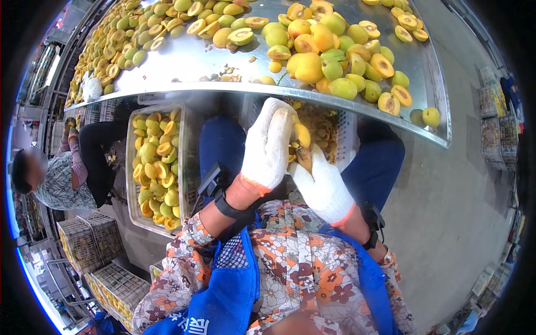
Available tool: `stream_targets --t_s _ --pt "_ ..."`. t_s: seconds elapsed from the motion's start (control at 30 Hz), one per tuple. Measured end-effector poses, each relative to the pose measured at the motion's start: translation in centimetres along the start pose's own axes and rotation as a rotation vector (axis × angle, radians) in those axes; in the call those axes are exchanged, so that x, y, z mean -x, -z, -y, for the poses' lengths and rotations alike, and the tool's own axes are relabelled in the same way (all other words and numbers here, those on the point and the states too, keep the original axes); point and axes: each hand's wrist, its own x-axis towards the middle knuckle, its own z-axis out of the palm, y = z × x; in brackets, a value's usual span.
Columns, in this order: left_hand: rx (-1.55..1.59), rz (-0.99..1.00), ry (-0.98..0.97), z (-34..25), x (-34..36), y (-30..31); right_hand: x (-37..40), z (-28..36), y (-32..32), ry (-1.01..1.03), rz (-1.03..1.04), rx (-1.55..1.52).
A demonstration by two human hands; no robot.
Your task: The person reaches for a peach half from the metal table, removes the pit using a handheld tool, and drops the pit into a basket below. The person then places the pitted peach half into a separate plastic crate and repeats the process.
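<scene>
In the head view, your fabric-gloved left hand (268, 144) grasps a smooth, curved yellow fruit (302, 135) at its three o'clock; your right hand (325, 188) grips a tapered brown tool (304, 158) at its eleven. A shiny metal table (184, 61) spans twelve.

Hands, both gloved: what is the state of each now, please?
Left hand: closed, holding a yellow fruit.
Right hand: closed, holding a brown object; what exactly cannot be told.
</scene>
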Motion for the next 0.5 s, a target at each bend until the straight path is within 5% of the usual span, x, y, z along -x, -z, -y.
stream_targets --t_s 0.13,0.2,0.23,0.3,0.33,0.4,0.5 --pt "-0.102 0.017 -0.017 0.2 -0.5 0.1 0.2 -0.7 0.0 0.068 0.011 -0.040" --pt "-0.051 0.074 0.020 1.5 -0.9 0.6 0.5 -1.2 0.1 0.462 -0.041 0.441" --pt "0.002 0.129 0.054 2.0 -1.1 0.8 0.6 -1.1 0.1 0.461 -0.041 0.440" --pt "-0.012 0.180 0.140 0.8 -1.7 1.3 0.6 0.5 0.6 -0.166 0.123 -0.226" --pt "-0.024 0.229 0.226 0.4 -2.0 1.4 0.4 1.2 1.2 -0.168 0.123 -0.230" --pt "0.098 0.261 0.229 2.2 -2.6 1.4 -0.2 2.1 2.2 -0.545 0.248 -0.495" --pt "0.528 0.173 0.312 1.6 -1.8 -0.7 -0.1 -0.4 0.5 -0.258 0.023 -0.308"
